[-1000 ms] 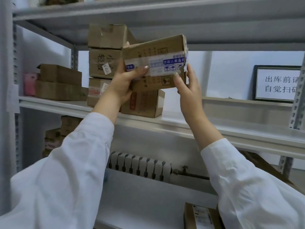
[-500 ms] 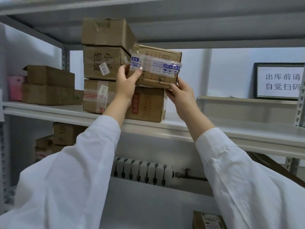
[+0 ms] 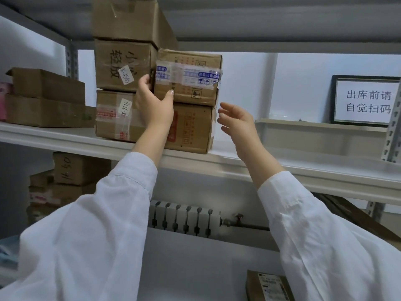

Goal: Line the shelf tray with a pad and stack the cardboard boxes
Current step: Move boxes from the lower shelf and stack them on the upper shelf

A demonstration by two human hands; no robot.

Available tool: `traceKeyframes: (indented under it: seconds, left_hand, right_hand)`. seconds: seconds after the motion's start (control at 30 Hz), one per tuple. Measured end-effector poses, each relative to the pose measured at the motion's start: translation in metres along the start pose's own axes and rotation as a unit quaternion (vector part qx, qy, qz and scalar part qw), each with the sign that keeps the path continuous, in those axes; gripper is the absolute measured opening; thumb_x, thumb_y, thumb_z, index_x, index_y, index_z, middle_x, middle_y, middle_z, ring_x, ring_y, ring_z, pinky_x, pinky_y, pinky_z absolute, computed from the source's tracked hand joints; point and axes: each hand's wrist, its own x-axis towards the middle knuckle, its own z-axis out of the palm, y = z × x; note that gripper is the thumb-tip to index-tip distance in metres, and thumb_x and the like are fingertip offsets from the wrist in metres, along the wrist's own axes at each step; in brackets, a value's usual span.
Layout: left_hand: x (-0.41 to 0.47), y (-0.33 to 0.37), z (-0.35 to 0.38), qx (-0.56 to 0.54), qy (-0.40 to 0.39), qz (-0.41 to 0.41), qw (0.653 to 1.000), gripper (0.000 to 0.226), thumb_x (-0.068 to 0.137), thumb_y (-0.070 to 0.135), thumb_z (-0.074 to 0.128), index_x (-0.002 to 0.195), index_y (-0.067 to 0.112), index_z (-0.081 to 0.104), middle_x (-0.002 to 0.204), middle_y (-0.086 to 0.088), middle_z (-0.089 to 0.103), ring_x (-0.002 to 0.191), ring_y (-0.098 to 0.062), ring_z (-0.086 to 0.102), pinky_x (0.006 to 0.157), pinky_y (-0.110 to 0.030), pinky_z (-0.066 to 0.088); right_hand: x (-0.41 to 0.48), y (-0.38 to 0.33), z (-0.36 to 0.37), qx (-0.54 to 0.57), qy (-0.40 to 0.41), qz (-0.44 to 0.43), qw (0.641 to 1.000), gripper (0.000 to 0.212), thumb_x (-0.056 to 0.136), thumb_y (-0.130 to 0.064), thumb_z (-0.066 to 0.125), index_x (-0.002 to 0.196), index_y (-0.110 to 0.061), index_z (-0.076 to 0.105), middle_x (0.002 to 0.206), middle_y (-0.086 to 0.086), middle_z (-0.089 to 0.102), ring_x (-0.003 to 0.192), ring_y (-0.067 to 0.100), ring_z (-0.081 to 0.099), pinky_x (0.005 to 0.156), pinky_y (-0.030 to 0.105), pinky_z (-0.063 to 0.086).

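Note:
A taped cardboard box (image 3: 191, 80) with blue-printed tape rests on top of a lower box (image 3: 192, 129) on the white shelf tray (image 3: 282, 168). My left hand (image 3: 155, 103) still grips the taped box's left front corner, thumb on its face. My right hand (image 3: 236, 120) hovers open just right of the lower box, touching nothing. To the left stands a stack of three boxes: top (image 3: 128, 20), middle (image 3: 121, 64) with a K-4545 label, bottom (image 3: 115, 116) with a K-9115 label. I cannot make out a pad on the tray.
Two flat boxes (image 3: 45, 98) lie at the shelf's left end beside something pink (image 3: 3, 101). A framed sign (image 3: 366, 101) stands at the right behind a grey ledge. More boxes (image 3: 73, 170) fill the lower shelf; another box (image 3: 269, 285) lies below right. The upper shelf hangs close above.
The taped box went from tilted in both hands to resting level on the lower box. My right hand let go and drew back to the right; the left stays on it.

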Motion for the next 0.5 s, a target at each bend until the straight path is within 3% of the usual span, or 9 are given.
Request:
traceKeyframes:
  seconds: [0.13, 0.3, 0.5]
  left_hand:
    - [-0.039, -0.003, 0.001, -0.035, 0.023, -0.004, 0.999, 0.056, 0.084, 0.022, 0.062, 0.132, 0.021, 0.035, 0.129, -0.001, 0.043, 0.124, -0.018, 0.041, 0.104, -0.04, 0.041]
    - [-0.092, -0.012, 0.015, -0.084, 0.05, -0.062, 0.993, 0.048, 0.082, 0.019, 0.059, 0.126, 0.016, 0.042, 0.119, 0.002, 0.043, 0.121, -0.021, 0.042, 0.104, -0.041, 0.04]
    - [-0.133, -0.01, 0.033, -0.11, 0.068, -0.098, 0.987, 0.033, 0.079, 0.011, 0.055, 0.111, 0.019, 0.048, 0.11, 0.004, 0.047, 0.114, -0.021, 0.046, 0.101, -0.036, 0.039]
  right_hand:
    - [-0.014, 0.005, -0.024, -0.034, 0.029, 0.0, 0.999, 0.021, 0.093, -0.01, 0.052, 0.112, -0.014, 0.063, 0.092, -0.004, 0.064, 0.083, 0.013, 0.059, 0.075, 0.024, 0.046]
    - [-0.037, 0.017, -0.05, -0.039, 0.033, 0.021, 0.998, 0.016, 0.094, -0.008, 0.05, 0.088, -0.016, 0.064, 0.078, 0.0, 0.064, 0.064, 0.013, 0.057, 0.06, 0.021, 0.042]
    - [-0.059, 0.03, -0.073, -0.046, 0.034, 0.044, 0.997, 0.016, 0.093, -0.009, 0.053, 0.083, -0.018, 0.063, 0.074, -0.001, 0.064, 0.059, 0.011, 0.056, 0.053, 0.016, 0.041]
